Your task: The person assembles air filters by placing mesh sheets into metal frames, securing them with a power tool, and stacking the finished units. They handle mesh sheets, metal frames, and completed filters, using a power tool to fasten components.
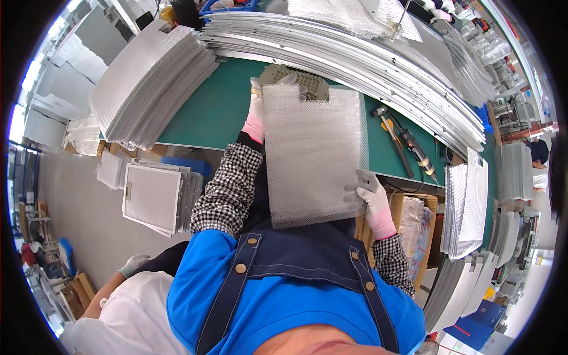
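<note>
A grey metal mesh sheet (316, 160) with a notch in its top edge is held up in front of my body, over the near edge of the green table. My left hand (255, 109), in a white glove with a pink cuff, grips its upper left side, the fingers partly hidden behind it. At the lower right edge, my right hand (371, 200), gloved the same way, holds the sheet with its fingers lying over the border. Just beyond the notch sits a grey-olive block with a ridged surface (316, 87), partly covered by the sheet.
A hammer (393, 142) and a corded power screwdriver (417, 152) lie right on the green table (195, 121). Mesh sheet stacks stand left (151, 83) and right (464, 204); long metal strips (355, 56) line the back. Framed panels (152, 198) and a person in white (127, 313) are left.
</note>
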{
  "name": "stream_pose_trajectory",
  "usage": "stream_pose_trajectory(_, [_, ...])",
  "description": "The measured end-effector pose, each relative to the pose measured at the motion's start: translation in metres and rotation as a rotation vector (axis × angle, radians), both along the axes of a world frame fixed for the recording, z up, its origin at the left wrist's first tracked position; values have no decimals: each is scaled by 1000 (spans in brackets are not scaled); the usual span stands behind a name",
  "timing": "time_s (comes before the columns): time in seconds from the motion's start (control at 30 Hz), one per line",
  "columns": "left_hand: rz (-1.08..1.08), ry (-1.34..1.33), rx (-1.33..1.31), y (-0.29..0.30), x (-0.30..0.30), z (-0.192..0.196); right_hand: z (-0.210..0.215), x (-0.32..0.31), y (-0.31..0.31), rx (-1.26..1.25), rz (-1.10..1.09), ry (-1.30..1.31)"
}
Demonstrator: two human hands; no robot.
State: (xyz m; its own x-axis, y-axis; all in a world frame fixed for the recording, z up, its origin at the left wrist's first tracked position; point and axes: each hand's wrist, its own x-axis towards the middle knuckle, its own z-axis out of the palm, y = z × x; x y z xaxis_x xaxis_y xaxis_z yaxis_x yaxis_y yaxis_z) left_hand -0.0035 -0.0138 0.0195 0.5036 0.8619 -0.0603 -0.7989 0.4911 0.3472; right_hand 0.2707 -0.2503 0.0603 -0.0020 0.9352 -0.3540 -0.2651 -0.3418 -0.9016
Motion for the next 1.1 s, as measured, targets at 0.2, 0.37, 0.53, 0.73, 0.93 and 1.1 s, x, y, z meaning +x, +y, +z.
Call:
stream_pose_trajectory(0.2, [-13,19,17,-5,-3,-7,-13,1,-3,-36,-26,-45])
stream_pose_trajectory(0.37, [14,84,95,-16,4,3,-18,4,-13,69,-30,-50])
stream_pose_trajectory(0.53, [0,32,251,-18,-7,5,-25,51,-6,144,140,-708])
stream_pose_trajectory(0.73, [175,605,61,2,-10,-13,79,280,-59,34,-581,-1711])
stream_pose_trajectory(0.93, [98,383,71,-4,-9,-14,61,371,-80,-540,-419,-1880])
stream_pose_trajectory(1.1, [119,430,36,-3,-4,-10,83,394,-82,-453,-257,-1779])
